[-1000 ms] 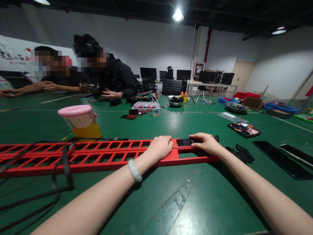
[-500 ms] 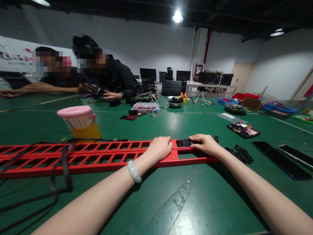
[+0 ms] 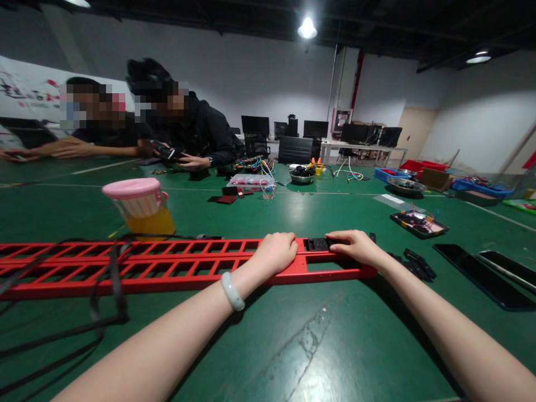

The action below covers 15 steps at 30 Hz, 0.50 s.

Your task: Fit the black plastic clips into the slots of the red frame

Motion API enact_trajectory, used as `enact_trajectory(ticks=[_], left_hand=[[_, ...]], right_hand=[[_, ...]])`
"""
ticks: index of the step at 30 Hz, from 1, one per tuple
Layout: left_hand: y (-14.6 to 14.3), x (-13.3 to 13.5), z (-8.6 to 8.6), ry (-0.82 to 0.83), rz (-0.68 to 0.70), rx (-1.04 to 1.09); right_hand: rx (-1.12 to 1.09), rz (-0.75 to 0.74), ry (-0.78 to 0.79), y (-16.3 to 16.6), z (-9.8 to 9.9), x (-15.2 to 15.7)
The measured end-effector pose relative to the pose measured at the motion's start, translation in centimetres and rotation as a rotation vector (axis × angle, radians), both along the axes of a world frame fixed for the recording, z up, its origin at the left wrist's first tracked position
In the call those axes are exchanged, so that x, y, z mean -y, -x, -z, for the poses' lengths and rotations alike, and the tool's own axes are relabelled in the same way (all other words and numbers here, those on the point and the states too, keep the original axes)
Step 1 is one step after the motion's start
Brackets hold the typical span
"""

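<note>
A long red ladder-like frame [image 3: 180, 285] lies flat across the green table, with two rows of slots. My left hand [image 3: 277, 252] is closed over its solid section near the right end, fingers curled over the far side. A black rectangular part [image 3: 318, 244] sits in the frame's far right slot. My right hand [image 3: 355, 245] rests at the right end of that part, thumb and fingertips against black material there; the palm covers the rest of it. Black straps [image 3: 118, 279] drape over the frame's left side.
A pink-lidded cup [image 3: 140, 207] with orange liquid stands behind the frame. Black pieces [image 3: 419, 265], two phones [image 3: 481, 273] and a small tray with wires [image 3: 419, 223] lie to the right. Two people [image 3: 184, 128] sit across the table. A metal bowl [image 3: 301, 176] stands farther back.
The view has shifted slightly, so everything sits a little to the right. My hands keep nearly the same places on the frame and the black part.
</note>
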State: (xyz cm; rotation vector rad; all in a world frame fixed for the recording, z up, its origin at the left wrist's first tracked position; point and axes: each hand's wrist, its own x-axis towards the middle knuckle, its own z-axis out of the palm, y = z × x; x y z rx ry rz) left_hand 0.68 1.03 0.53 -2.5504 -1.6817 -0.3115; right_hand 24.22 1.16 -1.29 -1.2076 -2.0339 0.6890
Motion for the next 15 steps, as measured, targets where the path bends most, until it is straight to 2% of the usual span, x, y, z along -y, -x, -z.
enact_trajectory(ticks=[5, 15], left_hand=[[0.08, -0.22, 0.39, -0.02, 0.016, 0.005], [0.06, -0.23, 0.15, -0.014, 0.014, -0.004]], right_hand=[[0.014, 0.052, -0.014, 0.2, 0.17, 0.1], [0.068, 0.038, -0.024, 0.35, 0.07, 0.26]])
